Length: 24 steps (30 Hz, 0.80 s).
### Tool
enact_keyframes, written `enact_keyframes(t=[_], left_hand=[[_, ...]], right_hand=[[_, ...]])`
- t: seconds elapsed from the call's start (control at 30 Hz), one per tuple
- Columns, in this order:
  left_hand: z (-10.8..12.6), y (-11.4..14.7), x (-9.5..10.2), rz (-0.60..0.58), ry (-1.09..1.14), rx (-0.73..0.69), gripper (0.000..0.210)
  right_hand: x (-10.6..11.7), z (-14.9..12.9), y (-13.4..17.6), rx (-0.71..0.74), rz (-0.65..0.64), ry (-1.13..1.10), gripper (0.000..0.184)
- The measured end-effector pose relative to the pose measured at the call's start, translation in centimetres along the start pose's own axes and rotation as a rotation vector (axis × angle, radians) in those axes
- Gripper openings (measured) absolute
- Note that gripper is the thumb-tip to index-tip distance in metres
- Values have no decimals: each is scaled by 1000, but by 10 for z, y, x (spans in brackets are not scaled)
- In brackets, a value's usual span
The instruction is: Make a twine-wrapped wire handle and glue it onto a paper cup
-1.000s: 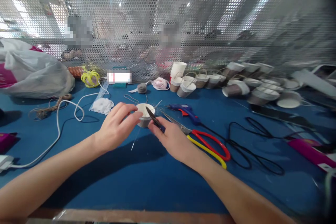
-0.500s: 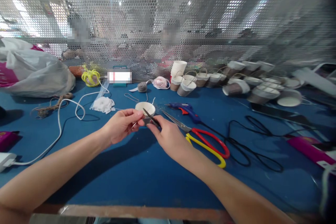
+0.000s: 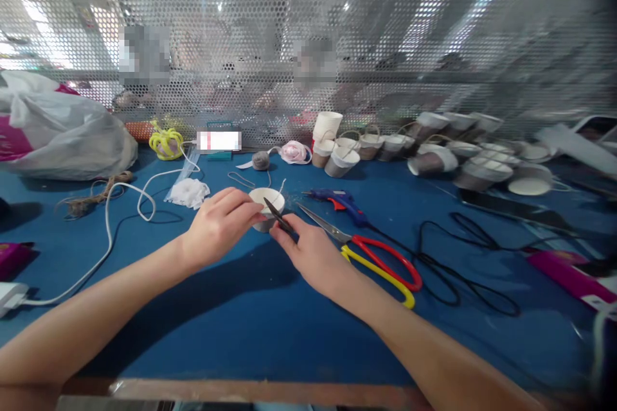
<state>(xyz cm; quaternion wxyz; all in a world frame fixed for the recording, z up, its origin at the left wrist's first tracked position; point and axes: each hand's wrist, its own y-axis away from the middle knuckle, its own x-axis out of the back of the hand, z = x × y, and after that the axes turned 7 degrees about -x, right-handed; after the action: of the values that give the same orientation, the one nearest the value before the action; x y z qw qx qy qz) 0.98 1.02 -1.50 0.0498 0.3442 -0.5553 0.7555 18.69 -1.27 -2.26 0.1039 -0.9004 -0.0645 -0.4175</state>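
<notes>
My right hand (image 3: 315, 250) is closed on a slim dark pointed tool (image 3: 276, 210); whether it is tweezers or small snips I cannot make out. Its tip points up and left, over a small paper cup (image 3: 265, 226) with a white inside and a grey wrapped side. My left hand (image 3: 219, 225) is at the cup's left, back of the hand up, thumb and fingertips pinched together close to the tool. What they pinch is too small to name. A pale strand (image 3: 282, 186) sticks up at the cup's far right rim.
Right of the cup lie a blue glue gun (image 3: 337, 198) and large scissors (image 3: 376, 253) with red and yellow handles. Several wrapped cups with handles (image 3: 342, 162) stand behind. Grey yarn (image 3: 261, 160), pink ribbon (image 3: 295, 152), white cable (image 3: 113, 225) and a plastic bag (image 3: 72, 128) lie around.
My left hand has turned over so its back now faces up, and it has risen slightly. More of the cup's grey side shows. The right hand with the dark tool has barely moved.
</notes>
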Motion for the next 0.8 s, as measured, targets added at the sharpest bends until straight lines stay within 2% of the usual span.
enact_keyframes(t=[0.07,0.13,0.17,0.2,0.23,0.27,0.33,0.4,0.43,0.53,0.6,0.63,0.7,0.73,0.8], left_hand=[[4,-1,-6,42,316,396,13],[8,-2,-11,47,757,824,22],[9,-3,-13,44,963,986,24],[9,-4,-14,37,1123,1091,26],[10,-4,-14,27,1212,1137,26],[10,-4,-12,10,1217,1134,25],[11,-4,-3,-90,1006,999,26],[13,-4,8,-266,571,708,31],[14,-4,14,-300,335,521,27],[14,-5,23,-160,-176,24,13],[10,-6,21,-120,-305,-192,12],[7,-6,18,-120,-304,-256,12],[3,-6,11,-90,-233,-254,11],[2,-5,7,-69,-156,-176,12],[2,-4,-1,-19,113,154,13]], right_hand=[[-2,0,-1,8,51,35,18],[-3,1,-3,18,107,72,17],[-4,1,-3,18,123,87,17],[-4,1,-4,14,124,96,17],[-3,1,-5,5,112,100,17],[-2,2,-6,-10,93,99,17],[1,2,-7,-48,61,89,18],[4,3,-8,-86,50,77,18],[5,3,-8,-99,52,74,18],[5,1,-7,-94,23,49,20],[4,0,-5,-67,-10,13,21],[3,-1,-3,-53,-22,-5,21],[2,-2,-1,-39,-29,-19,20],[1,-3,-1,-35,-26,-17,19],[1,-3,-1,-26,0,1,17]])
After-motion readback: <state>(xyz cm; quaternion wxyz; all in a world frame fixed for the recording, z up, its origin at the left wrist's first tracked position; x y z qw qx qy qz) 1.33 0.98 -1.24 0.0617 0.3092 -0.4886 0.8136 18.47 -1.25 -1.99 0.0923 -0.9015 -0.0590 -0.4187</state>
